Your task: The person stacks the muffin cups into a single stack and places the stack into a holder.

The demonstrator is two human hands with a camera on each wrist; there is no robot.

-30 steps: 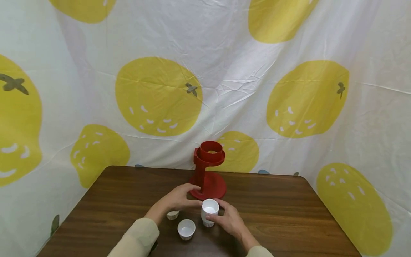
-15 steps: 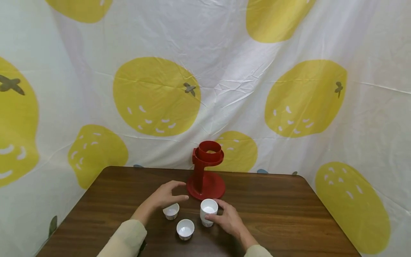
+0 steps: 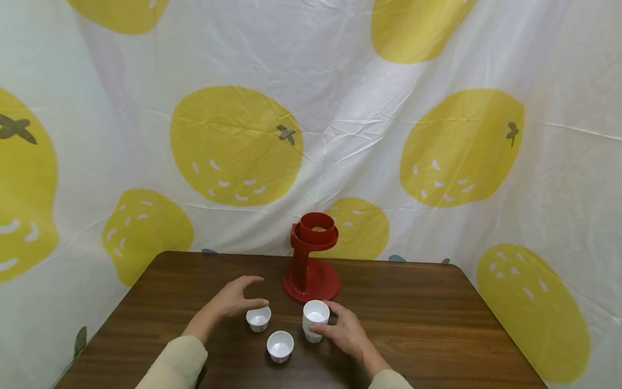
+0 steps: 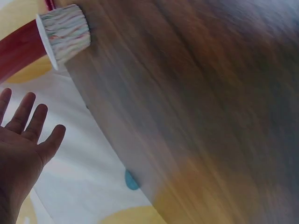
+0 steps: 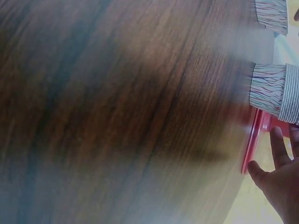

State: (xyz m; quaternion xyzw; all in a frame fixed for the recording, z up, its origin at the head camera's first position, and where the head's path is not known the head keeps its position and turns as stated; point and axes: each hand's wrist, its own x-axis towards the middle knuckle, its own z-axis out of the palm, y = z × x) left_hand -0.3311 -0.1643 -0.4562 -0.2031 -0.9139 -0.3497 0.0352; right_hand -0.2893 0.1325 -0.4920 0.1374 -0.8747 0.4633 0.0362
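around stacked cups' edge (image 3: 314, 320), right fingers (image 3: 336, 308)

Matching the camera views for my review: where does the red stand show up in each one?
Head: lower middle, beyond the stacked cups; red stand fully upright.
Left wrist: red stand at upper left, cut by the edge.
Right wrist: red stand at right, partly behind the stacked cups.
Shared landmark: wooden table.
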